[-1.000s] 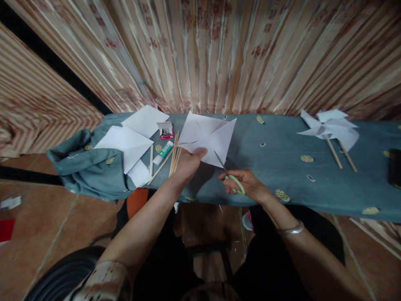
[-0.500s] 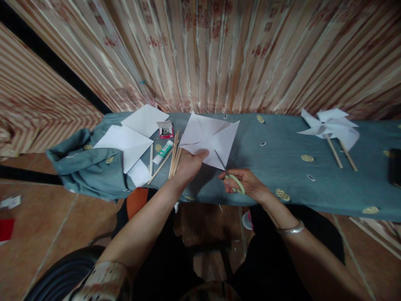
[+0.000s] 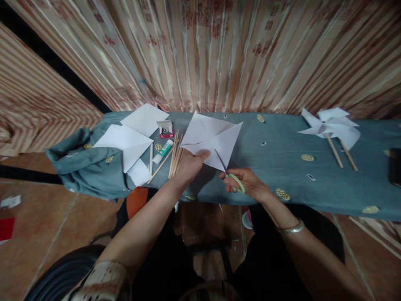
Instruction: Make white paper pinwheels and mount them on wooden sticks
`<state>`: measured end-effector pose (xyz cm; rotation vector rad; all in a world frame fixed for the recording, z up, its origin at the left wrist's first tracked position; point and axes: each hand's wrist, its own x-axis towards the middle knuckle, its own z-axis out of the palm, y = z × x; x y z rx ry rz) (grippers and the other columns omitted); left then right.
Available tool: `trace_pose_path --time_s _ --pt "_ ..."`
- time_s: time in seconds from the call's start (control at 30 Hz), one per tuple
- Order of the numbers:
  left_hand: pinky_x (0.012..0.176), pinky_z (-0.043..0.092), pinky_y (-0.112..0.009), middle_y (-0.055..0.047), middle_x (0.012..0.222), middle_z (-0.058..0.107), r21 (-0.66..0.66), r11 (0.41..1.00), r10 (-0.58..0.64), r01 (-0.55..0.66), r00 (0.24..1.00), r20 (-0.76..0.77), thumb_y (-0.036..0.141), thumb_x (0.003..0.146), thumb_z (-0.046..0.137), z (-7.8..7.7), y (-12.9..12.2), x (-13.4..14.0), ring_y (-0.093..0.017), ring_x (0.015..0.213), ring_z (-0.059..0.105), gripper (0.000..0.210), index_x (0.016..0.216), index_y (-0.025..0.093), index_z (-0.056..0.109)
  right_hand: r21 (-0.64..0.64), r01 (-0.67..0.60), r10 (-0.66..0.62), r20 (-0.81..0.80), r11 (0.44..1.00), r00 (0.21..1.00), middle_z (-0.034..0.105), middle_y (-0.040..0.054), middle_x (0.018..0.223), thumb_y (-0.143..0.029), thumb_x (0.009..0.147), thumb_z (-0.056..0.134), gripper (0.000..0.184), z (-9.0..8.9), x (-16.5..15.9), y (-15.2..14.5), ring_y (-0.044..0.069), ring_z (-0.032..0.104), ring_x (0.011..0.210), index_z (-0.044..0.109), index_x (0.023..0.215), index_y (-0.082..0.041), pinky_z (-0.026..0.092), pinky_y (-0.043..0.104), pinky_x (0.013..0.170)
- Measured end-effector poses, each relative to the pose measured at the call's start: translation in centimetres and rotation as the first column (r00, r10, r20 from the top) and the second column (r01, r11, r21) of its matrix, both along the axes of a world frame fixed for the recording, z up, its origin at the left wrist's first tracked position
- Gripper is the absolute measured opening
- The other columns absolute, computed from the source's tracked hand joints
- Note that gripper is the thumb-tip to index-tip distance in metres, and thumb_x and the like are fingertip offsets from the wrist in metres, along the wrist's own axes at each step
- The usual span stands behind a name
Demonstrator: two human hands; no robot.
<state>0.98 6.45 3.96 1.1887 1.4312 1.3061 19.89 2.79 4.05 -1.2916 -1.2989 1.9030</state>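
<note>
White paper square (image 3: 216, 136), held up over the cloth-covered worktop (image 3: 272, 167) between near and far edges, with slits running in from its corners. Closest in: silver bracelet (image 3: 293, 227) on the right wrist, out past the near edge. Then right hand (image 3: 242, 179), a little inside the near edge, fingers wrapped around the pale green handles of some scissors (image 3: 223, 164), blades slanting from the square's near corner toward its middle. Blade gap too fine to make out. Left hand (image 3: 189, 165) a bit further in, pinching the square's near-left side, thumb flat on top, other fingers hidden. Just left of that hand, bunch of thin wooden sticks (image 3: 174, 161), one slanting toward the near edge. Small white paper piece (image 3: 139, 172) also by the near edge, over toward the left end. Green-and-white glue stick (image 3: 163, 151) lying tilted beside the sticks. Behind it, little red-and-white box (image 3: 166, 129), lid open, metallic bits inside. White paper sheets (image 3: 123, 140) near the left end, one right up at the far edge. Well off to the right, two white paper pinwheels (image 3: 335, 125) overlapping near the far edge, wooden handles toward the near edge. Beyond the far edge, pleated curtain (image 3: 219, 62) with reddish print.
</note>
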Motion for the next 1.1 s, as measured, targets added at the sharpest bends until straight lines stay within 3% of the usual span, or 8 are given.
trace_pose_path --time_s 0.1,0.23,0.5,0.8,1.1 --pt "0.096 0.049 -0.04 -0.01 0.109 0.072 0.069 0.997 -0.021 0.019 0.999 0.029 0.029 0.069 0.07 -0.6 0.1 0.0 -0.028 0.105 0.066 0.051 0.118 0.018 0.062 0.005 0.0 0.0 0.002 1.0 1.0 0.063 -0.0012 0.052 -0.058 0.054 0.084 0.052 -0.1 0.1 0.0 0.008 0.053 0.046 0.072 0.079 -0.015 0.041 0.021 0.047" --pt "0.093 0.05 -0.04 -0.011 0.113 0.071 0.055 0.998 -0.013 0.01 0.999 0.048 0.029 0.069 0.071 -0.8 0.1 0.0 -0.029 0.104 0.067 0.053 0.119 0.018 0.061 -0.015 -0.002 0.002 -0.02 1.0 1.0 0.063 -0.0011 0.052 -0.055 0.054 0.086 0.05 -0.2 0.1 0.1 0.009 0.054 0.047 0.071 0.079 -0.015 0.042 0.022 0.048" --pt "0.094 0.05 -0.039 -0.011 0.113 0.071 0.023 1.0 0.002 -0.003 0.998 0.067 0.029 0.067 0.071 -0.4 0.0 0.3 -0.028 0.105 0.066 0.051 0.116 0.019 0.062 -0.018 0.015 -0.015 -0.023 1.0 1.0 0.062 -0.0015 0.051 -0.054 0.053 0.086 0.048 -0.1 -0.1 0.0 0.008 0.052 0.045 0.07 0.076 -0.015 0.041 0.022 0.047" --pt "0.095 0.049 -0.039 -0.009 0.105 0.074 -0.022 1.0 -0.021 0.022 0.998 0.062 0.022 0.066 0.067 1.5 -0.7 0.8 -0.028 0.103 0.067 0.05 0.116 0.018 0.062 0.006 0.005 -0.005 -0.017 1.0 1.0 0.062 -0.0012 0.052 -0.053 0.054 0.086 0.045 0.0 -0.1 0.1 0.008 0.051 0.046 0.069 0.073 -0.016 0.039 0.022 0.046" --pt "0.094 0.05 -0.038 -0.009 0.104 0.073 -0.028 0.999 -0.033 0.035 0.997 0.073 0.021 0.067 0.066 0.9 -0.5 0.8 -0.027 0.104 0.066 0.048 0.114 0.017 0.063 0.007 0.014 -0.014 -0.016 1.0 1.0 0.061 -0.0013 0.051 -0.053 0.053 0.086 0.045 -0.1 -0.2 0.0 0.008 0.05 0.046 0.067 0.069 -0.016 0.039 0.022 0.046"
